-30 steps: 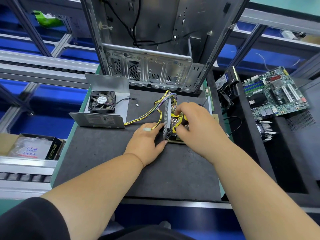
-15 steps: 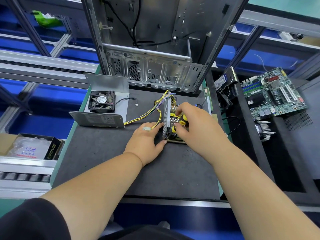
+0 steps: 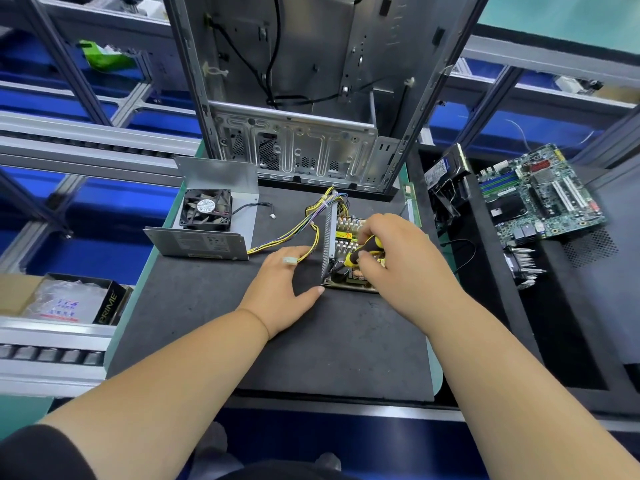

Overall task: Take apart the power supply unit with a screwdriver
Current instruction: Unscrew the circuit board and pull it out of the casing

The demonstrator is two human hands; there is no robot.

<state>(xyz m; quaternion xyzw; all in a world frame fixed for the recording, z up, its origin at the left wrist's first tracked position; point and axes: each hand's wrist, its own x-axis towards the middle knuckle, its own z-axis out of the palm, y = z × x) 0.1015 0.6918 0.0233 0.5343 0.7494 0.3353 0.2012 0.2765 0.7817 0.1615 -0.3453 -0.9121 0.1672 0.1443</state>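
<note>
The power supply [image 3: 346,258] lies open in the middle of the dark surface [image 3: 311,341], its perforated wall standing upright on the left side and the circuit board exposed. The right hand [image 3: 398,258] curls around the yellow and black screwdriver [image 3: 367,249], whose tip points down into the near part of the board; the tip itself is hidden among the components. The left hand [image 3: 287,289] rests on the surface just left of the unit, fingers relaxed, thumb touching the near left corner, and a white connector [image 3: 289,260] lies over its knuckles.

To do this step well, the screwdriver likely needs to stay square in the screw head with firm downward pressure while the left hand braces the unit against turning. The yellow wires [image 3: 298,233] running to the left sit close to the work and could snag.

The removed cover with its fan [image 3: 207,209] lies far left, and a motherboard [image 3: 540,192] sits at the far right.

Compared with 0.5 s ago, both hands keep the same places and grips; only the view shifts slightly.
</note>
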